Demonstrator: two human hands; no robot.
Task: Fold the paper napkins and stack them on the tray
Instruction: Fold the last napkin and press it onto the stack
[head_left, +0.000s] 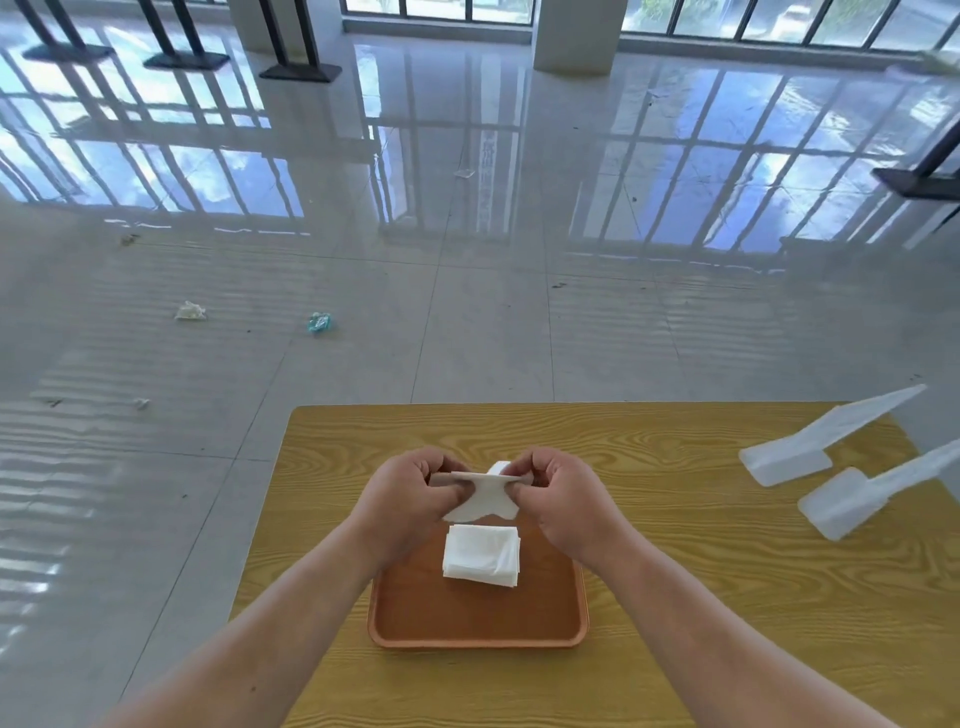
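Note:
Both hands hold one white paper napkin (480, 496) in the air above the far end of the brown tray (467, 618). My left hand (410, 499) pinches its left edge and my right hand (561, 504) pinches its right edge; the napkin sags between them, partly folded. On the tray, just below the hands, lies a small stack of folded white napkins (481, 556). The tray sits on the wooden table (701, 597), near its front middle.
Two white plastic holders (784, 457) (852, 501) lie on the table's right side, reaching past its edge. Beyond the table is a glossy tiled floor with scraps of litter (189, 310) (319, 322). Black stand bases (298, 70) and a pillar (576, 36) stand far back.

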